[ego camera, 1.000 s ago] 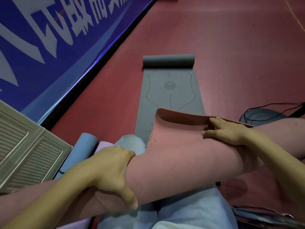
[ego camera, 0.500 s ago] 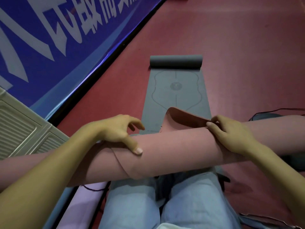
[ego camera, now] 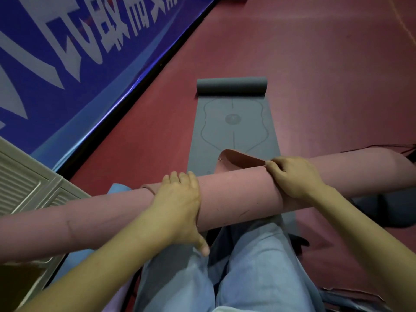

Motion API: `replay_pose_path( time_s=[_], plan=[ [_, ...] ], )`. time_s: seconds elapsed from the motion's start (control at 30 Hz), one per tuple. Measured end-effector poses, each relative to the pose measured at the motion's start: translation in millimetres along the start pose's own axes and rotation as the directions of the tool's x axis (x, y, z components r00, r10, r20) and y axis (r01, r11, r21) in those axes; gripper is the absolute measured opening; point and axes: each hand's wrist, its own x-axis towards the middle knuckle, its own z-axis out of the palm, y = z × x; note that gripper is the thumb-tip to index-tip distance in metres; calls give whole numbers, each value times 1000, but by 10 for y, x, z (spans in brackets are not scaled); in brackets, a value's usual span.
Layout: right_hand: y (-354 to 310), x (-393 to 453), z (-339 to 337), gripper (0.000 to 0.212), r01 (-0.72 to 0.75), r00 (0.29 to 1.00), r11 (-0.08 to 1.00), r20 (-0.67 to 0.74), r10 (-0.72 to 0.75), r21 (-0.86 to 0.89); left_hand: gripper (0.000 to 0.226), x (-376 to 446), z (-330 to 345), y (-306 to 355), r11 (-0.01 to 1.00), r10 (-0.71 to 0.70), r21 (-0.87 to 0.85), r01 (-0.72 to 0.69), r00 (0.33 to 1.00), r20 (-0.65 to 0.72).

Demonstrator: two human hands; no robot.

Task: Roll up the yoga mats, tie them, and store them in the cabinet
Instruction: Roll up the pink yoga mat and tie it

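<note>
A pink yoga mat (ego camera: 236, 197), rolled into a long tube, lies across my lap from the left edge to the right edge. Its loose outer flap (ego camera: 238, 157) sticks up at the far side. My left hand (ego camera: 180, 206) wraps over the roll near its middle, thumb underneath. My right hand (ego camera: 292, 176) grips the roll at the flap's edge, fingers curled over it. A grey mat (ego camera: 234, 122) lies flat on the floor ahead, its far end rolled up (ego camera: 231, 86).
A cream louvred cabinet door (ego camera: 29, 188) stands at the left. A blue rolled mat (ego camera: 119, 188) peeks out behind the pink roll. A blue banner wall (ego camera: 67, 52) runs along the left. Black cables (ego camera: 394, 146) lie at the right on the red floor.
The flap has been wound tighter around the roll. My left hand moved right and now wraps over the tube. My right hand stayed at the flap edge.
</note>
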Motion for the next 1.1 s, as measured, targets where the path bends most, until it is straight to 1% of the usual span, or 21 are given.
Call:
replay_pose_path(
  time_s=[0.03, 0.1, 0.17, 0.23, 0.3, 0.37, 0.43, 0.53, 0.57, 0.6, 0.63, 0.7, 0.73, 0.77, 0.83, 0.87, 0.9, 0.97, 1.0, 1.07, 1.1],
  plan=[
    [-8, 26, -7, 55, -18, 999, 1000, 29, 18, 0, 165, 40, 64, 10, 1000, -18, -14, 18, 1000, -18],
    [-31, 72, -44, 49, -30, 997, 999, 72, 31, -11, 165, 76, 161, -16, 998, -38, -48, 33, 993, -108],
    [-43, 99, -70, 47, -28, 996, 999, 79, 31, -35, 155, 62, 261, -24, 999, -37, -46, 29, 981, -190],
    [-46, 111, -76, 52, -23, 997, 998, 66, 27, -61, 141, 42, 316, -11, 999, -27, -42, 17, 969, -246],
    [-66, 96, -95, 57, -15, 997, 998, 72, 19, -62, 130, 35, 306, -13, 999, -21, -49, 9, 966, -258],
    [-87, 63, -154, 54, -12, 994, 997, 103, 20, -70, 123, 20, 250, -44, 998, -3, -55, -10, 972, -236],
    [-91, 28, -258, 53, -11, 977, 994, 208, 33, -108, 107, -42, 186, -87, 996, 36, -74, -52, 979, -203],
    [-131, -93, -374, 59, -47, 866, 985, 485, 122, -163, 98, -145, 162, -174, 969, 143, -194, -149, 989, -47],
    [-151, -170, -376, 61, -61, 829, 985, 542, 139, -160, 100, -163, 147, -211, 954, 183, -246, -173, 983, 20],
    [-169, -261, -369, 62, -65, 819, 988, 558, 134, -142, 102, -158, 125, -249, 941, 209, -283, -182, 976, 65],
    [-194, -349, -364, 63, -42, 853, 994, 515, 90, -103, 104, -119, 106, -297, 933, 217, -311, -179, 972, 91],
    [-269, -519, -383, 62, 101, 961, 995, 258, -98, 0, 106, 39, 33, -407, 911, 222, -382, -154, 965, 141],
    [-334, -603, -387, 62, 207, 964, 977, 162, -212, 46, 107, 136, -14, -469, 889, 228, -436, -140, 961, 156],
    [-426, -680, -377, 73, 301, 939, 952, 159, -306, 57, 109, 245, -56, -543, 857, 226, -499, -129, 964, 139],
    [-585, -782, -236, 123, 417, 887, 907, 244, -392, -62, 114, 450, -148, -695, 805, 143, -583, -110, 990, 12],
    [-621, -773, -138, 140, 433, 885, 890, 255, -390, -142, 109, 534, -222, -750, 807, 72, -581, -105, 994, -80],
    [-621, -714, -40, 146, 427, 895, 885, 228, -384, -185, 97, 596, -294, -771, 837, 3, -538, -100, 984, -179],
    [-571, -515, 81, 136, 412, 911, 895, 93, -402, -170, 61, 624, -348, -655, 918, -87, -390, -77, 919, -385],
    [-530, -409, 105, 129, 407, 913, 902, 30, -407, -144, 43, 597, -304, -525, 925, -103, -365, -104, 857, -506],
    [-488, -226, 100, 122, 405, 913, 908, -9, -408, -108, 19, 467, -99, -189, 867, -121, -420, -269, 704, -700],
    [-489, -167, 98, 122, 401, 915, 910, -4, -403, -104, 17, 381, 34, -27, 831, -126, -449, -329, 675, -727]
  ],
)
